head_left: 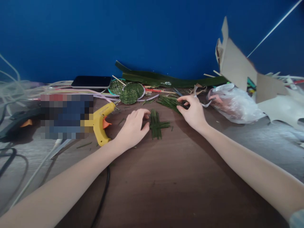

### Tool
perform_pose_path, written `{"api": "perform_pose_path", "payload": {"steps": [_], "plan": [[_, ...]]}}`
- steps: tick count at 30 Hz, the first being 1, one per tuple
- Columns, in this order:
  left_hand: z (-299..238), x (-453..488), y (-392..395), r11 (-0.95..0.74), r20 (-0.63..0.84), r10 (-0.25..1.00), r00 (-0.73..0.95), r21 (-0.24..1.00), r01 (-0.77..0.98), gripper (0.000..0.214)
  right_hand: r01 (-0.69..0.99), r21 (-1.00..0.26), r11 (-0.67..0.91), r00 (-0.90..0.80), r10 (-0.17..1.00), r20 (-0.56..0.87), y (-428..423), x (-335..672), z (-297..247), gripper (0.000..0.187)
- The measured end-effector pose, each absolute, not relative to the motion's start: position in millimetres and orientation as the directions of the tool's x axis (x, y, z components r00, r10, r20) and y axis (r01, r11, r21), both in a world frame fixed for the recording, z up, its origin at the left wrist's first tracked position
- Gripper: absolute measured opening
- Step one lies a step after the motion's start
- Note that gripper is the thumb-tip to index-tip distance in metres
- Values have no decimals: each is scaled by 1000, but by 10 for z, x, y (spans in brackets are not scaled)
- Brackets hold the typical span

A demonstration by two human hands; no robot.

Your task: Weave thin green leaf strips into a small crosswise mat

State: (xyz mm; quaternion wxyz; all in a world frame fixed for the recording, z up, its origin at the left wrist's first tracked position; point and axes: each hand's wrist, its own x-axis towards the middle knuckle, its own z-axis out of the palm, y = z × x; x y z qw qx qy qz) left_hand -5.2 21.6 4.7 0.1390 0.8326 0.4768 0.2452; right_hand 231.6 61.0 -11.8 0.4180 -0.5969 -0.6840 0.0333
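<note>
On the table in front of me lies a small woven cross of dark green leaf strips (156, 125), its upright and sideways strips interlaced. Just left of it rests my left hand (136, 128), open, thumb and fingers apart, fingertips close to the cross's edge. Up and to the right, my right hand (193, 111) reaches to a bundle of loose green leaf strips (168, 103). Its thumb and forefinger are parted around the bundle's right end, and no strip is visibly pinched. The curled fingers partly hide that end.
A yellow glue gun (101, 125) lies left of my left hand. Behind are round woven green pieces (129, 94), a phone (91, 82) and a long leaf (154, 77). To the right are a plastic bag (237, 106) and cardboard (239, 65). A black cable (104, 193) runs toward me.
</note>
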Motion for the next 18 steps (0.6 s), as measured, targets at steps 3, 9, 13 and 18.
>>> {"api": "perform_pose_path", "payload": {"steps": [3, 9, 13, 18], "plan": [[55, -48, 215, -500, 276, 866, 418, 447, 742, 23, 795, -523, 308, 43, 830, 555, 618, 2325, -136, 29], [77, -39, 210, -475, 265, 879, 397, 404, 782, 27, 706, -595, 384, 19, 830, 558, 592, 2318, -81, 33], [65, -64, 239, -426, 263, 904, 335, 520, 740, 28, 554, -764, 332, -30, 924, 380, 554, 2285, -1, 29], [68, -98, 283, -360, 257, 933, 253, 676, 643, 24, 369, -871, 323, -166, 945, 280, 520, 2226, 32, 24]]}}
